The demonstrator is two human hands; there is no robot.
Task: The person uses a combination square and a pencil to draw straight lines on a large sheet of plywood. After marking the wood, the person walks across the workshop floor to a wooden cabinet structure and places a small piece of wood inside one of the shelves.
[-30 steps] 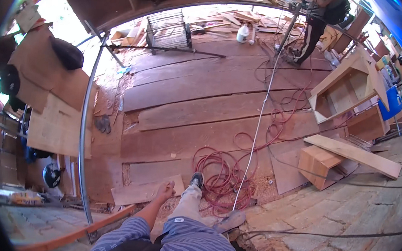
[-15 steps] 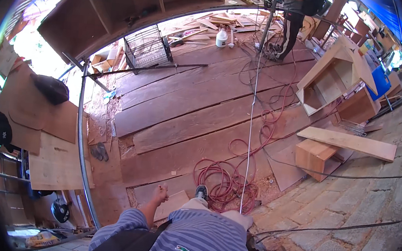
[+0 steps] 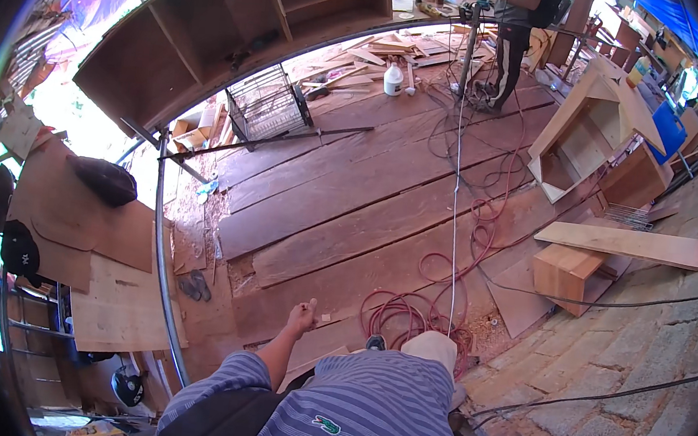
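My left hand (image 3: 301,318) hangs out in front of the striped shirt (image 3: 355,412), above the wooden floor boards. Its fingers look loosely curled, and I see nothing held in them. No object touches it; below and to its right lies a coil of red hose (image 3: 394,315) on the boards, beside my shoe (image 3: 376,342). My right hand is out of the picture. A dark strap or bag (image 3: 220,420) crosses my left side.
A white line (image 3: 457,195) and loose cables run along the floor. At right are a wooden cabinet frame (image 3: 549,187), a small wooden box (image 3: 560,276) and a plank (image 3: 620,242). A metal pole (image 3: 164,259) stands left. Beyond are a white jug (image 3: 392,80) and another person (image 3: 512,49).
The view has shifted, so the surroundings sit farther right. One of my legs has come forward. My left hand still hangs in front with its fingers curled.
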